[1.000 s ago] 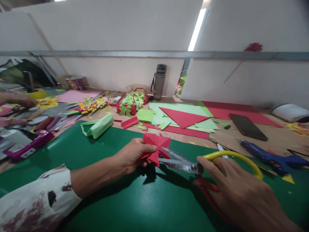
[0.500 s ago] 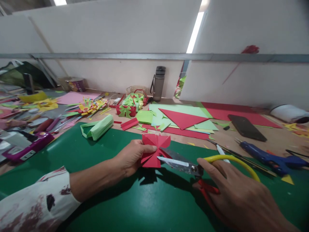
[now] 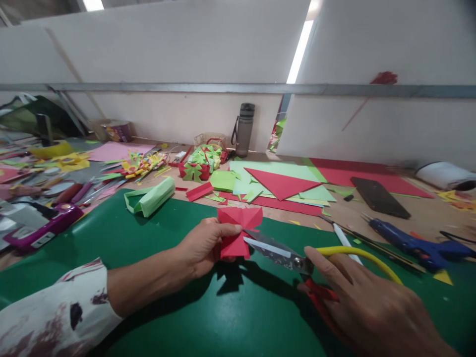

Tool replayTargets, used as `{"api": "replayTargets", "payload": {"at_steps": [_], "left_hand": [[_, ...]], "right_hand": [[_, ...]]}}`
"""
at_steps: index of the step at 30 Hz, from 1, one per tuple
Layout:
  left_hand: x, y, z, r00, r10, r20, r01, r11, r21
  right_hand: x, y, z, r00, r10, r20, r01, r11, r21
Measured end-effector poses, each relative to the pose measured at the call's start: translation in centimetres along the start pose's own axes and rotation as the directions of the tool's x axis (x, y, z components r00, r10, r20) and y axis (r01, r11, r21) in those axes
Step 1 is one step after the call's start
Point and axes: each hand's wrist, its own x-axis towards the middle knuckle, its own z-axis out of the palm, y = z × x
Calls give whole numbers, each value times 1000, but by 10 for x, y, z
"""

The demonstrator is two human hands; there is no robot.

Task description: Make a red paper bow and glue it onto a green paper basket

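Note:
My left hand pinches a folded red paper shape above the green cutting mat. My right hand grips scissors with one yellow and one red handle. The steel blades point left and their tips meet the right side of the red paper, near its middle. The blades look nearly closed. The scissors' red handle is mostly hidden under my fingers.
Behind the mat lie light green and red paper sheets, a rolled green strip, a red basket of paper pieces, a grey bottle, a dark phone, a blue glue gun and a purple stapler.
The scissor blades have closed onto the red paper. The paper has turned slightly in my left hand, and both hands have stayed in about the same place.

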Motion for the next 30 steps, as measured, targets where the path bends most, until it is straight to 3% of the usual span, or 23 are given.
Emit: {"api": "replayTargets", "payload": {"at_steps": [6, 17, 30], "left_hand": [[-1, -1, 2, 999, -27, -24, 26, 999, -31], [-1, -2, 1, 999, -25, 43, 28, 997, -71], [3, -5, -3, 1000, -26, 9, 26, 999, -39]], "right_hand": [[4, 0, -3, 999, -30, -15, 30, 999, -14], [3, 2, -2, 999, -53, -12, 53, 999, -4], [4, 2, -4, 997, -73, 7, 73, 997, -2]]}}
